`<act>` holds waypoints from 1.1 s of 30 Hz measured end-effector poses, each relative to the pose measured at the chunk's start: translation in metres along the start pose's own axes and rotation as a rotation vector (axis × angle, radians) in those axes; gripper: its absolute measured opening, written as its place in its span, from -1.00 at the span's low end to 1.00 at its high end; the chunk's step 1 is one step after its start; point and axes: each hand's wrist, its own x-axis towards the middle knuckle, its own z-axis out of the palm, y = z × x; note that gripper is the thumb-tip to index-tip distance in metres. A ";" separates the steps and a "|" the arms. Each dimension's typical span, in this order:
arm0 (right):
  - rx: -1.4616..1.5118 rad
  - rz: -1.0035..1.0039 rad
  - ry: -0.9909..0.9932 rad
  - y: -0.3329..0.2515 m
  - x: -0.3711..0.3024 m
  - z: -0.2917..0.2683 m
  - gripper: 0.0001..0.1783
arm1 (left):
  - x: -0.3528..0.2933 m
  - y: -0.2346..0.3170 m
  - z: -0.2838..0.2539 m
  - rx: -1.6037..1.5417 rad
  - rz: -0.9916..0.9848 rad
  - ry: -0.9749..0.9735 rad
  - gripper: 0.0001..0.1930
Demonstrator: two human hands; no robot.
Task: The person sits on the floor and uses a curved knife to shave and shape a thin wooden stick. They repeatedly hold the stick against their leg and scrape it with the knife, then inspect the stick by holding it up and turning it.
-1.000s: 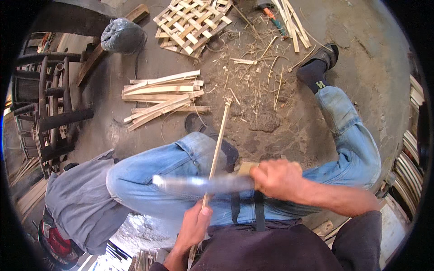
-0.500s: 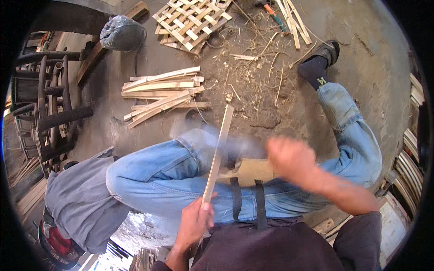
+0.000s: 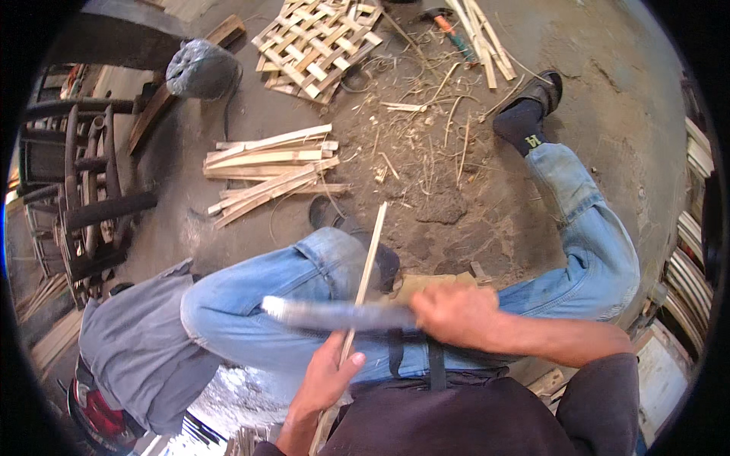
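Head view, looking down on a seated person's lap and a dirt floor (image 3: 608, 99).

Lower centre of frame: left hand (image 3: 325, 378), grip closed round the lower part of a thin bamboo strip (image 3: 368, 266); strip slanting up and slightly right from the hand, crossing the blue-jeaned left knee (image 3: 319, 266), upper end free above the floor at mid-frame.

Centre right: right hand (image 3: 454, 313), grip closed on the handle of a long blade (image 3: 334, 313); blade blurred, lying nearly level, pointing toward frame left, crossing the strip just above the left hand. Contact between blade and strip not resolvable through the blur.

Upper centre: woven bamboo lattice (image 3: 315, 45) flat on the floor. Left of centre, above the knee: loose pile of split bamboo slats (image 3: 270, 169). Between lattice and knee: scattered shavings (image 3: 426, 129). Upper left: grey bundled bag (image 3: 201, 70). Upper right: outstretched right leg ending in a black sock and sandal (image 3: 528, 114). Lower left: grey cloth (image 3: 137, 357).
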 end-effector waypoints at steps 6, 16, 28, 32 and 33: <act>0.052 0.327 0.265 0.077 0.029 -0.013 -0.83 | -0.007 -0.003 -0.005 -0.289 -0.019 -0.058 -0.49; -0.260 -0.055 0.092 -0.001 -0.007 -0.016 -0.77 | -0.002 -0.018 0.001 -0.014 0.052 0.062 -0.57; 0.023 0.294 0.344 0.079 0.024 -0.041 -0.72 | -0.006 -0.004 0.004 -0.107 -0.025 0.049 -0.53; 0.065 0.423 0.598 0.101 0.037 -0.047 -0.72 | 0.014 0.051 0.003 -0.155 0.284 0.306 -0.61; 0.161 0.521 0.740 0.113 0.041 -0.049 -0.71 | 0.027 0.065 -0.004 -0.170 0.478 0.322 -0.65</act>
